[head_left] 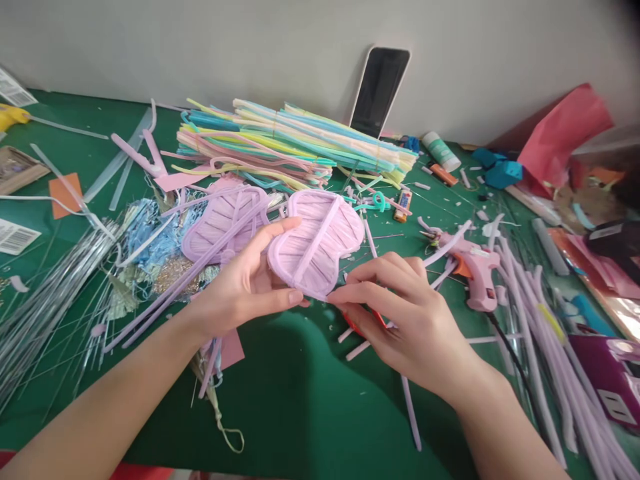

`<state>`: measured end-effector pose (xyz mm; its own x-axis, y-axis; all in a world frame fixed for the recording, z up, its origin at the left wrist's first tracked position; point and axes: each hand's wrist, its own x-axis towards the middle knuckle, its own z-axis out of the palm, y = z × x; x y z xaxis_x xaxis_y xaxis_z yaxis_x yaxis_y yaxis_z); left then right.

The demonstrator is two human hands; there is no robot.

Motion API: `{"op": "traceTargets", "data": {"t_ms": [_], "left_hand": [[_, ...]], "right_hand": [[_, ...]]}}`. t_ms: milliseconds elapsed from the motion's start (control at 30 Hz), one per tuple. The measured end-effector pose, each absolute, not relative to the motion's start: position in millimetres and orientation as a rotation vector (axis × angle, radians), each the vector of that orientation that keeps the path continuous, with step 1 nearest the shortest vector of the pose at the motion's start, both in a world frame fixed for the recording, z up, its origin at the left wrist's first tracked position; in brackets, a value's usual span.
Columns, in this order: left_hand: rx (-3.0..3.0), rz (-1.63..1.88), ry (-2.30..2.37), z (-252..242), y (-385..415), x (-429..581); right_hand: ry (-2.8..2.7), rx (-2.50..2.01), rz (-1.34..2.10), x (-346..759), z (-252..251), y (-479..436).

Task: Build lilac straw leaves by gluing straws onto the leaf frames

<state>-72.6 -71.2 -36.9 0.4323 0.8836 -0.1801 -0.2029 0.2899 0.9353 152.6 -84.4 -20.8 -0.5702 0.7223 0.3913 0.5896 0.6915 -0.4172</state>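
My left hand (245, 283) holds a lilac wing-shaped piece made of pipe cleaners (315, 243) above the green table, thumb under its lower edge and fingers behind it. My right hand (400, 313) pinches the same piece at its lower right edge; a red-handled tool (367, 323), partly hidden, is tucked under its palm. A second lilac wing piece (223, 223) lies on the table just left of the held one.
A stack of pastel pipe cleaners (295, 150) lies behind. A pink glue gun (475, 267) and loose lilac pipe cleaners (540, 347) lie to the right. Silver wires (50, 293) spread at left. A phone (380, 90) leans on the wall. Red paper (560, 137) sits far right.
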Motion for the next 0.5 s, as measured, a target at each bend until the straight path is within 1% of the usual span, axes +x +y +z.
{"op": "traceTargets", "data": {"t_ms": [267,500], "left_hand": [[0.975,0.862,0.902,-36.3,-75.5,-69.1],[0.946,0.879,0.867,-39.1,-76.7,-69.9]], "right_hand": [[-2.39,-1.012,0.288,151.5,-20.9,-81.3],[-2.384,-1.024,0.297,150.4,-21.1,-81.1]]}}
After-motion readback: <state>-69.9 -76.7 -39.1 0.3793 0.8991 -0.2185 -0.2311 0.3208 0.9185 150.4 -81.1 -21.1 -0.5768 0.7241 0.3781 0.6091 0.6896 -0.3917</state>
